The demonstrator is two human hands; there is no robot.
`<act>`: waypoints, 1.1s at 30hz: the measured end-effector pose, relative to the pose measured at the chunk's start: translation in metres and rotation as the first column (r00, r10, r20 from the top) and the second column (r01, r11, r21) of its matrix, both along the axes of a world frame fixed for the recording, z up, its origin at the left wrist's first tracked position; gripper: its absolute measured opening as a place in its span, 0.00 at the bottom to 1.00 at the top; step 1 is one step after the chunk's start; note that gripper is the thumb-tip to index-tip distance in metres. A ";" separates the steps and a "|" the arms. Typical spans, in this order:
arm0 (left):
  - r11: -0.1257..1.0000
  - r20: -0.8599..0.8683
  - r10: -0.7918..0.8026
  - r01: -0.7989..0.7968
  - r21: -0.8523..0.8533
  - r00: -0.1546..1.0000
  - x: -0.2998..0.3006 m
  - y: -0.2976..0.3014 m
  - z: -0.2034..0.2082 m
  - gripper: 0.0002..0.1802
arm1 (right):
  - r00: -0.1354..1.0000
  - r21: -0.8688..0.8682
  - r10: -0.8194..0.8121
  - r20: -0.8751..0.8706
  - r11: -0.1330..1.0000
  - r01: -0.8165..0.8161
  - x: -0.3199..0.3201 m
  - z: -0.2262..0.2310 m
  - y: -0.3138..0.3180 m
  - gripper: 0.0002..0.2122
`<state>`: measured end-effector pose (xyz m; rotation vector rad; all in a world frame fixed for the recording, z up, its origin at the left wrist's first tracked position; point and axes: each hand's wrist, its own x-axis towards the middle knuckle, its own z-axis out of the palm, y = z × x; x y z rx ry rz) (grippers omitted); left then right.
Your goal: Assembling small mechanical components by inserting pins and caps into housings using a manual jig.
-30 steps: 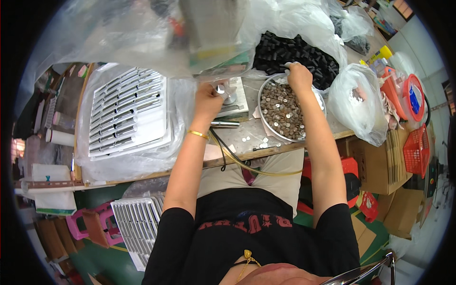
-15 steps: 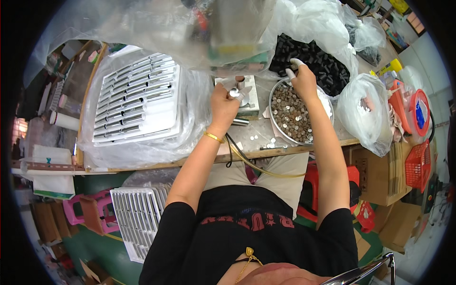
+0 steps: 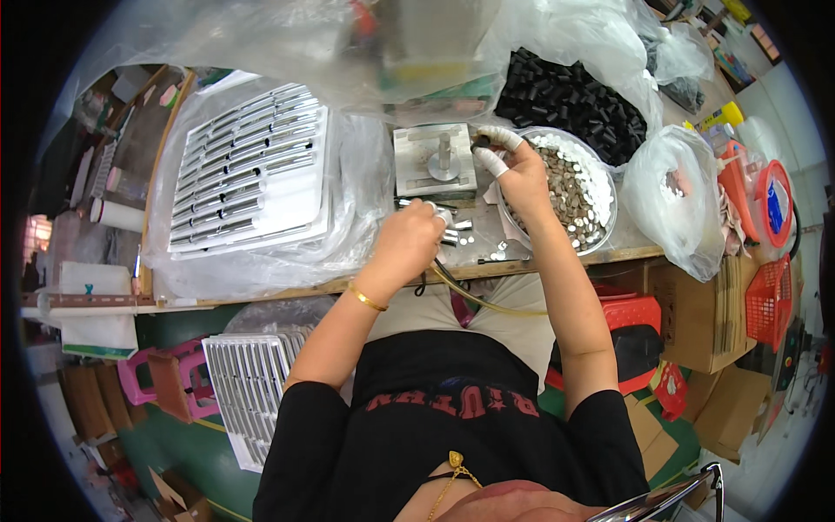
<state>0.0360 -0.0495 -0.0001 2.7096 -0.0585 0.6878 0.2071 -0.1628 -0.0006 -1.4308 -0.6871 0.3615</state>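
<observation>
My left hand (image 3: 407,239) is low over the table's front edge, its fingers closed around a chrome tube (image 3: 403,203) that they mostly cover. More chrome tube ends (image 3: 450,237) show beside the fingertips. Finger covers wrap the thumb and fingers of my right hand (image 3: 524,178), which pinches a small black cap (image 3: 481,143). That cap is just right of a metal fixture (image 3: 409,165), a block bearing an upright post (image 3: 444,150) on a round disc. Right of my right hand is a round pan (image 3: 614,213) of small brownish and white discs (image 3: 565,187).
A heap of black caps (image 3: 565,104) lies in clear plastic at the back right. White trays (image 3: 296,213) of chrome tubes stand on the left; others (image 3: 248,391) are stacked below. A plastic bag (image 3: 674,204) sits at the right edge. A hose (image 3: 487,309) hangs in front.
My left hand has drawn back from the fixture toward the front edge, baring the post. My right hand has come left from the cap heap with a black cap.
</observation>
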 end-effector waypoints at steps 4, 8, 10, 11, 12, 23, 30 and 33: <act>0.999 -0.013 0.033 -0.033 -0.036 0.999 0.003 -0.008 -0.010 0.07 | 0.981 -0.055 -0.049 0.186 0.997 0.060 -0.011 0.025 0.018 0.12; 0.891 -0.074 0.138 -0.156 -0.426 0.988 -0.002 -0.008 0.005 0.27 | 0.797 -0.134 -0.064 0.601 0.975 0.179 -0.005 0.024 0.039 0.12; 0.454 -0.201 0.034 -0.194 -0.870 0.979 -0.007 -0.002 -0.003 0.27 | 0.792 -0.213 0.015 0.610 0.966 0.146 -0.006 0.032 0.040 0.10; 0.276 -0.155 -0.035 -0.139 -0.951 0.987 -0.007 -0.001 0.004 0.27 | 0.793 -0.255 0.052 0.607 0.958 0.132 -0.006 0.036 0.039 0.10; 0.273 -0.156 -0.051 -0.137 -0.952 0.986 -0.006 0.002 0.002 0.27 | 0.794 -0.261 0.044 0.606 0.954 0.147 -0.005 0.035 0.037 0.10; -0.245 -0.124 -0.077 -0.139 -0.959 0.989 -0.016 0.002 0.008 0.20 | 0.808 -0.412 -0.121 0.577 0.811 0.416 0.028 0.021 -0.057 0.11; -0.130 -0.128 -0.084 -0.139 -0.982 0.988 -0.020 0.014 -0.006 0.17 | 0.656 -0.591 0.038 0.754 0.475 0.652 0.062 -0.016 -0.150 0.07; -0.097 -0.127 -0.091 -0.135 -0.986 0.988 -0.007 -0.004 0.001 0.16 | 0.663 -0.634 0.103 0.742 0.431 0.642 0.059 -0.010 -0.145 0.05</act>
